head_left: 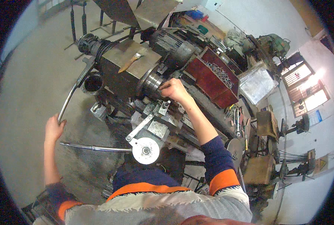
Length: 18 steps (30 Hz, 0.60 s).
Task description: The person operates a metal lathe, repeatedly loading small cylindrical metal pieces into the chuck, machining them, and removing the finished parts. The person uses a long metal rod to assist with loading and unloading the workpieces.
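My left hand (54, 128) is closed round the lower end of a long, bent metal lever (68, 100). The lever rises to the near-left end of a lathe's headstock (116, 60). At the lathe's round steel chuck (150, 83), my right hand (173, 90) has its fingers pinched together against the front face. Whatever those fingertips hold, if anything, is hidden. Below the right hand sits the tool post (165, 107) with its clamp handle (140, 127). Nearer to me is a white round handwheel (145, 150), from which a shiny bar (95, 148) sticks out to the left.
A wooden-handled brush (130, 62) lies on the headstock. Behind the lathe stand a motor (170, 45) and a red tray (212, 77) of small metal parts. Wrenches and other hand tools (237, 120) lie at the right, with more machines (262, 168) beyond.
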Tool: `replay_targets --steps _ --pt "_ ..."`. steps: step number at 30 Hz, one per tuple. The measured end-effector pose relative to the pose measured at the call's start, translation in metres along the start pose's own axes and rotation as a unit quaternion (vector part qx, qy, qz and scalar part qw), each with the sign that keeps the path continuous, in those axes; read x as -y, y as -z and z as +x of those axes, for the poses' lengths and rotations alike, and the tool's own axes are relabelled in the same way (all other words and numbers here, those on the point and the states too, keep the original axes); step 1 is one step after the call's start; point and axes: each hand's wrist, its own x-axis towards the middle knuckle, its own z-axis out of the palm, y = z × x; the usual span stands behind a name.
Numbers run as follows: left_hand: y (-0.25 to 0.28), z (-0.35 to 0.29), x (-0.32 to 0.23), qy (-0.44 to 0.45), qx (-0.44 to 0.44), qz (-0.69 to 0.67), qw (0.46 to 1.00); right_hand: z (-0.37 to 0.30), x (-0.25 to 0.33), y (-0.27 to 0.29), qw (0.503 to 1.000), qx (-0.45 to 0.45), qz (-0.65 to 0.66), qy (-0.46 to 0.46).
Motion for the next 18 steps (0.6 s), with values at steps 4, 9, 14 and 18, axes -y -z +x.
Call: replay_targets --steps 4,9,14,18 --pt "0.001 0.001 -0.006 -0.001 -0.028 0.037 0.999 0.006 -0.002 -0.010 1.000 -0.003 -0.015 -0.010" --pt "0.012 0.049 0.046 0.007 -0.044 0.197 0.979 0.005 -0.002 -0.006 1.000 -0.019 -0.025 0.003" --pt "0.013 0.137 0.146 -0.008 -0.104 0.295 0.950 0.013 -0.006 -0.009 0.999 0.004 -0.026 -0.020" --pt "0.013 0.154 0.125 0.085 -0.120 0.218 0.965 0.007 0.002 -0.002 0.997 0.009 -0.071 0.008"
